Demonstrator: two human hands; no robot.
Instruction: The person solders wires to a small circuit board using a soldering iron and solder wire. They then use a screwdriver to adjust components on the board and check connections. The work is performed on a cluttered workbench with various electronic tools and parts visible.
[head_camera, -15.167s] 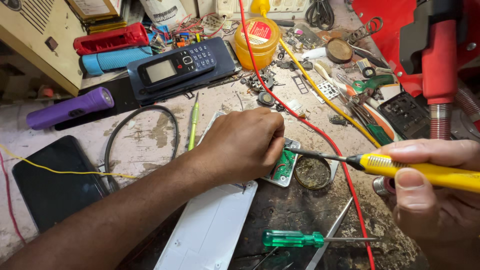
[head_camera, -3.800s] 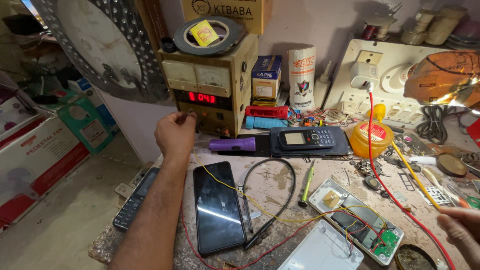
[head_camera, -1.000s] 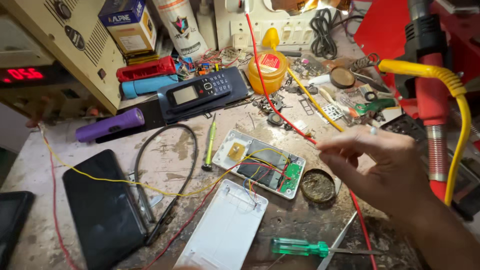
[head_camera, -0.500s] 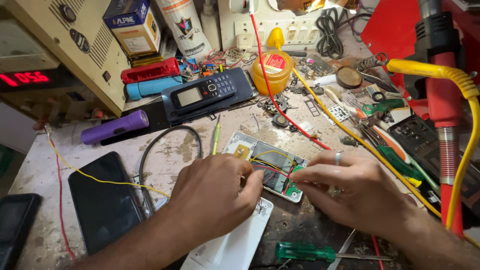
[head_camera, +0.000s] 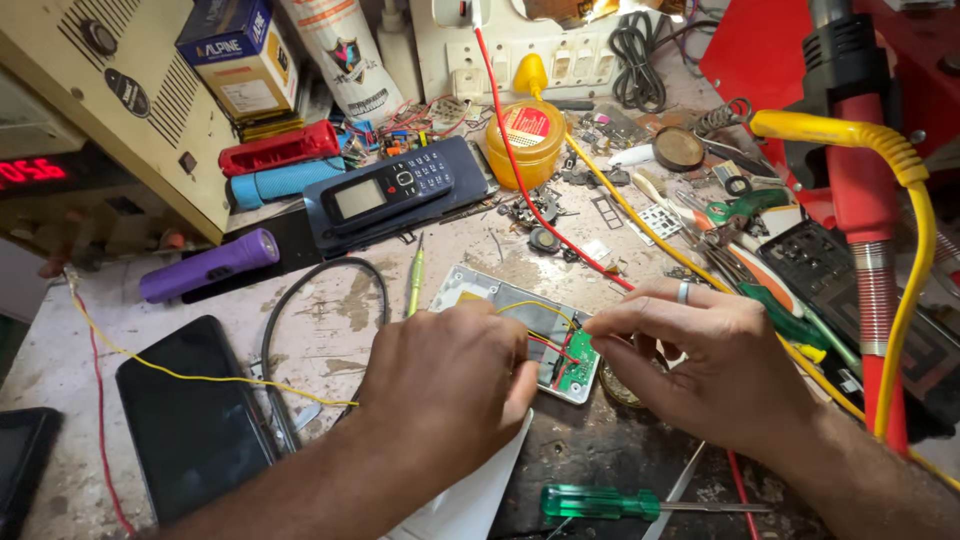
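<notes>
Nearest us a green screwdriver (head_camera: 600, 502) lies on the tabletop (head_camera: 330, 310), just below our hands. Our left hand (head_camera: 450, 385) rests curled over the near end of the opened phone (head_camera: 530, 330), while our right hand (head_camera: 700, 360) pinches its fingertips at the phone's green board, where thin yellow and red wires (head_camera: 545, 335) meet. We cannot tell what the left fingers grip. Left lies a black phone (head_camera: 190, 430); farther back, a keypad phone (head_camera: 390, 190) and a purple torch (head_camera: 205, 267).
</notes>
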